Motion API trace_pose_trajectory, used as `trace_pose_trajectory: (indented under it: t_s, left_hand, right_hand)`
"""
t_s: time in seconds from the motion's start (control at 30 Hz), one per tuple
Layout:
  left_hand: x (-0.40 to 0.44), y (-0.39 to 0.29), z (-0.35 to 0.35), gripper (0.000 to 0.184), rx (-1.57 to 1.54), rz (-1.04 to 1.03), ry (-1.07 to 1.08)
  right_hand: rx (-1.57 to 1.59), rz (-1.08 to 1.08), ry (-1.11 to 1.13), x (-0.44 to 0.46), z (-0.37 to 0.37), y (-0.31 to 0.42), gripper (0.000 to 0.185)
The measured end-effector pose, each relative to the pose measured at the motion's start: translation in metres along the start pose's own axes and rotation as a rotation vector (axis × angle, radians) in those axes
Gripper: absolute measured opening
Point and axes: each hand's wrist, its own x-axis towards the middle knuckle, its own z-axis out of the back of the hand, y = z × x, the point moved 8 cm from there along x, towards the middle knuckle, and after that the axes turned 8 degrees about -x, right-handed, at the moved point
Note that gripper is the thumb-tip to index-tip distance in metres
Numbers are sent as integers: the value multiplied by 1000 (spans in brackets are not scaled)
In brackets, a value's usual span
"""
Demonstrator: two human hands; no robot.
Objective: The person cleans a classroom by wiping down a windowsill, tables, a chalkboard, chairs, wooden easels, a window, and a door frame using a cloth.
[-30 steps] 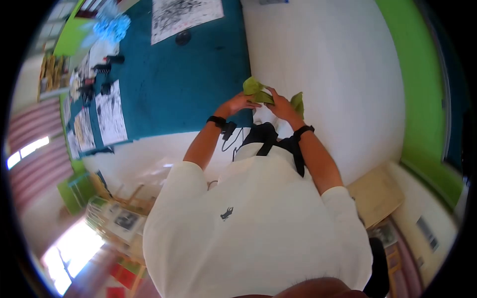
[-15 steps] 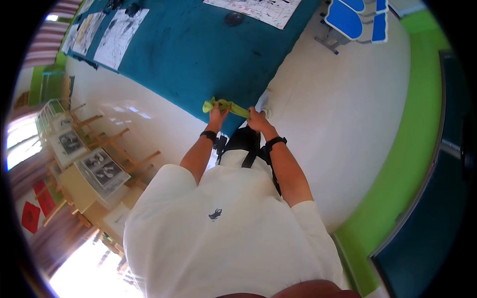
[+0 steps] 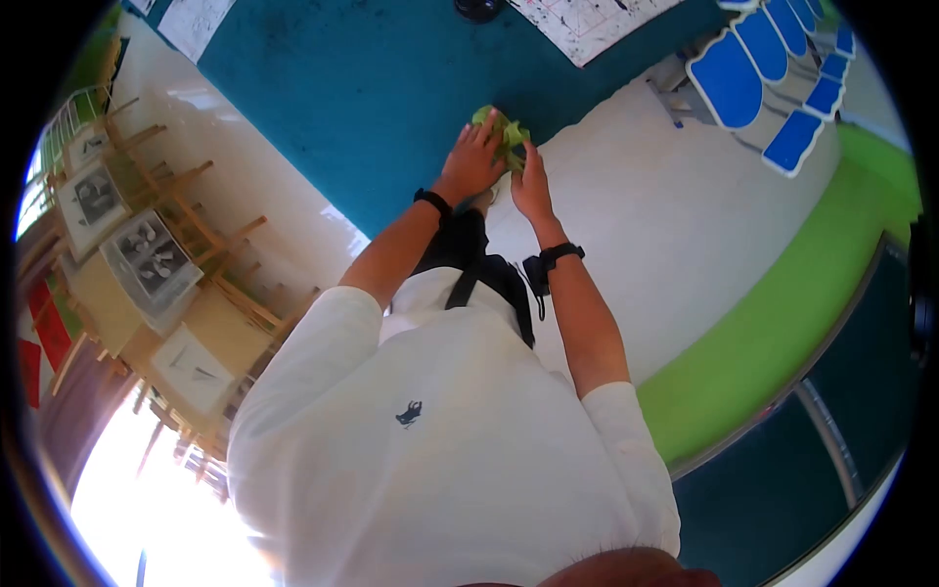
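A crumpled green cloth (image 3: 511,139) is between my two hands, over the near corner of the table with a teal cover (image 3: 391,108). My left hand (image 3: 474,161) lies over the cloth's left side, its fingers pressed onto it. At the cloth's right edge, my right hand (image 3: 531,186) grips it with fingers and thumb. The hands are close together but apart. Part of the cloth is hidden under the left fingers. Black bands circle both wrists.
A round black dish (image 3: 478,9) and a marked white paper sheet (image 3: 597,24) lie on the table. Blue-topped seats (image 3: 726,80) stand at upper right. Wooden easels with drawings (image 3: 152,256) fill the left. A green wall band (image 3: 743,362) curves at right.
The view has turned and shifted, bringing more blue seats in at right. The cloth, stretched between the hands half a second ago, is now bunched, and the hands have come closer together.
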Motion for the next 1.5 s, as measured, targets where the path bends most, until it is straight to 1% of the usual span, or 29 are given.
trace_pose_trajectory:
  t_s: [0.07,0.1,0.13,0.17,0.2,0.27,0.33,0.4,0.5,0.57,0.6,0.63,0.67,0.7,0.73,0.8,0.9,0.97,1.07,1.13,1.17,1.2,1.23,1.27,1.33,1.37,1.43,1.47,1.5]
  left_hand:
    - [29,10,8,61,170,94,-22]
    - [38,11,15,61,155,116,-43]
    - [40,15,16,65,247,152,10]
    - [39,21,15,69,337,196,68]
    - [31,29,18,69,322,228,48]
    - [-9,57,16,74,361,372,139]
    - [-54,72,22,68,359,412,98]
    - [-96,86,26,58,283,473,59]
    - [-127,83,32,49,247,559,61]
    - [-121,82,25,49,137,618,-19]
    - [-119,81,22,49,31,658,-89]
    - [-107,73,20,49,27,670,-97]
    - [-96,72,15,49,-121,803,-146]
    - [-83,68,9,49,-270,932,-197]
    - [-65,62,-1,49,-269,941,-205]
    - [-16,40,-17,47,-370,801,-337]
    - [65,11,-31,50,-186,753,-334]
    - [115,-1,-50,51,-148,734,-299]
    - [188,-33,-65,54,-122,671,-246]
    - [228,-68,-73,55,-131,613,-213]
    - [248,-80,-77,56,-168,639,-164]
    - [264,-91,-83,58,-209,670,-117]
    - [280,-99,-88,60,-222,603,-122]
    - [296,-98,-95,60,-216,604,-107]
    - [317,-111,-85,64,-297,553,-324]
    - [327,-104,-83,64,-288,554,-311]
    - [359,-110,-53,67,96,373,-406]
    - [364,-110,-47,67,100,366,-390]
    - [368,-108,-28,67,100,437,-363]
  right_hand:
    - [-86,173,11,35,26,41,60]
    - [-104,188,35,53,28,47,60]
    - [-325,336,47,65,23,60,62]
    - [-540,490,64,74,14,71,65]
    - [-551,515,93,81,0,71,65]
    - [-694,802,139,73,-51,75,58]
    - [-750,842,237,54,-88,72,49]
    - [-673,880,404,28,-114,65,46]
    - [-607,920,475,4,-129,66,47]
    - [-615,981,497,-1,-127,68,55]
    - [-618,991,511,3,-119,70,55]
    - [-512,886,498,17,-106,71,51]
    - [-406,781,482,33,-91,70,47]
    - [-415,749,468,49,-80,64,43]
    - [-422,716,453,70,-68,57,40]
    - [-519,687,375,106,-27,44,37]
    - [-585,661,285,154,45,22,33]
    - [-619,738,258,176,89,2,24]
    - [-668,639,288,220,144,-43,24]
    - [-584,584,277,241,196,-59,27]
    - [-578,490,340,252,216,-69,35]
    - [-573,476,322,263,236,-75,35]
    - [-464,433,321,275,253,-82,39]
    - [-351,388,328,284,259,-88,43]
    - [-157,447,309,296,280,-56,49]
    - [-145,439,305,303,282,-46,49]
    - [-45,520,183,323,290,-22,50]
    - [-37,507,174,331,290,-22,50]
    - [-118,445,253,340,279,-30,51]
